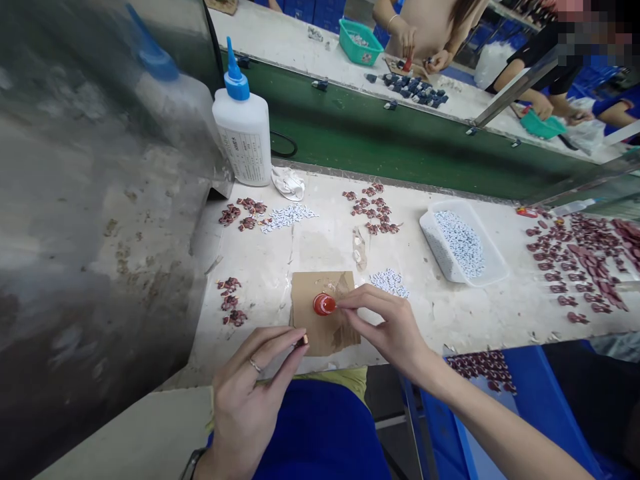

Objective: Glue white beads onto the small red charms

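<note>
A small red pot (324, 304) stands on a piece of brown cardboard (305, 333) at the near edge of the table. My right hand (387, 323) is just right of the pot, its thumb and index finger pinched at the pot's rim on something too small to make out. Lower left of the cardboard, my left hand (257, 387) pinches a small dark brown piece (302, 341) with a light tan end between thumb and fingers. A pile of small white-and-blue pieces (390, 283) lies just beyond my right hand.
Behind stands a white glue bottle (245, 133) beside a metal wall (100, 200). A clear bin (480, 247) of small pieces is at the right. Brown figures (375, 210) lie in groups on the table (320, 247). Past a green barrier (340, 127), other people work.
</note>
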Tool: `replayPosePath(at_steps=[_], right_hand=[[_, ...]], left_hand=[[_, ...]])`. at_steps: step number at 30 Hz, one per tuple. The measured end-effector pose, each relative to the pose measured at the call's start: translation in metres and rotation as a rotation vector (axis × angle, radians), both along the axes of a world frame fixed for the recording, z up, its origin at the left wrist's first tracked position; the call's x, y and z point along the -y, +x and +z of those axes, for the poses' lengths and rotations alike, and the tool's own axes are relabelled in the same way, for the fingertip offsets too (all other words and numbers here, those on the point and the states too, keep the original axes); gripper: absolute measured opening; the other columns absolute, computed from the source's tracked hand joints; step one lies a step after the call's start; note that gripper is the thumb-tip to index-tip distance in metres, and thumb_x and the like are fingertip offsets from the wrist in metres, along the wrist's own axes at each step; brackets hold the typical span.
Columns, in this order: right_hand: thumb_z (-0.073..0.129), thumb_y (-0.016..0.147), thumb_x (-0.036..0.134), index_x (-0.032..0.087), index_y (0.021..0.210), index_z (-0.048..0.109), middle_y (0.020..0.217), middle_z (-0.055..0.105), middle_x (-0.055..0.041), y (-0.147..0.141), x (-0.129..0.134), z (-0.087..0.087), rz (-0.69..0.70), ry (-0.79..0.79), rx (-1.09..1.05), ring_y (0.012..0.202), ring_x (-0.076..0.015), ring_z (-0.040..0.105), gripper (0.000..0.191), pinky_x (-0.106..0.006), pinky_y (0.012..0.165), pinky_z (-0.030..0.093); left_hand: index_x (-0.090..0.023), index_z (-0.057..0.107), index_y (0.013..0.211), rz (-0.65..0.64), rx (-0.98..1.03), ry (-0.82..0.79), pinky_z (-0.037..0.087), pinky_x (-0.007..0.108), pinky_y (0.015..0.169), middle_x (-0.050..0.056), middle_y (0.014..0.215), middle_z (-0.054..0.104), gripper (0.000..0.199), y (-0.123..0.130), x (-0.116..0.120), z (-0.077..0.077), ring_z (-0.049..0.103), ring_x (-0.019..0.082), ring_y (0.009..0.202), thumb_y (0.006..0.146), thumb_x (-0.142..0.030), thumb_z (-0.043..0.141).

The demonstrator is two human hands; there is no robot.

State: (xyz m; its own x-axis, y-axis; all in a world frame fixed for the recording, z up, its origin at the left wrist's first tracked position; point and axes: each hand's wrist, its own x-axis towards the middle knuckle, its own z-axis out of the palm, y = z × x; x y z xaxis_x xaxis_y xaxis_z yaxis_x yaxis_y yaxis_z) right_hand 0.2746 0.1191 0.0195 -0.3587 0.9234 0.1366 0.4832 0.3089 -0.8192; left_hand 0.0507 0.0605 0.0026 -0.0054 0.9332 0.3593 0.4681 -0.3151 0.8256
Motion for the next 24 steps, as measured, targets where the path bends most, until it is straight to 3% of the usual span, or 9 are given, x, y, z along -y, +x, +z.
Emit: replayPosePath(at_steps=[6,16,19,24], right_hand=[[0.071,0.09,0.008,0.023,0.098,0.076,0.093,0.078,-0.0013,-0.016,0.021,0.023,0.016,-0.058,-0.259,0.087,-0.0157,0.074,0.018,-0.032,0.077,0.061],[0.07,0.094,0.011,0.021,0.101,0.075,0.097,0.078,-0.0036,-0.021,0.026,0.021,0.054,-0.15,-0.256,0.088,-0.0157,0.074,0.013,-0.031,0.078,0.062],[0.066,0.097,0.012,0.02,0.107,0.074,0.1,0.077,-0.0058,-0.022,0.027,0.021,0.108,-0.061,-0.167,0.087,-0.0161,0.074,0.015,-0.03,0.073,0.063],[0.055,0.102,0.01,0.02,0.123,0.068,0.105,0.077,-0.0093,-0.021,0.032,0.022,0.177,0.236,0.096,0.089,-0.0178,0.075,0.026,-0.03,0.071,0.065]], left_hand=[[-0.023,0.071,0.107,-0.037,0.045,0.009,0.058,0.009,0.092,-0.006,0.101,0.075,0.029,0.004,0.001,0.008,0.073,0.003,0.092,0.083,-0.007,0.077],[-0.025,0.072,0.106,-0.027,0.048,-0.025,0.057,0.006,0.096,-0.008,0.102,0.076,0.025,0.007,0.0,0.008,0.073,0.002,0.093,0.085,-0.011,0.076],[-0.024,0.074,0.103,-0.014,0.046,-0.008,0.057,0.005,0.096,-0.008,0.101,0.076,0.023,0.006,0.001,0.008,0.073,0.002,0.091,0.085,-0.012,0.077],[-0.028,0.074,0.105,-0.028,0.084,-0.071,0.061,0.008,0.092,-0.009,0.102,0.076,0.032,0.005,0.002,0.009,0.074,0.005,0.091,0.083,-0.005,0.075]])
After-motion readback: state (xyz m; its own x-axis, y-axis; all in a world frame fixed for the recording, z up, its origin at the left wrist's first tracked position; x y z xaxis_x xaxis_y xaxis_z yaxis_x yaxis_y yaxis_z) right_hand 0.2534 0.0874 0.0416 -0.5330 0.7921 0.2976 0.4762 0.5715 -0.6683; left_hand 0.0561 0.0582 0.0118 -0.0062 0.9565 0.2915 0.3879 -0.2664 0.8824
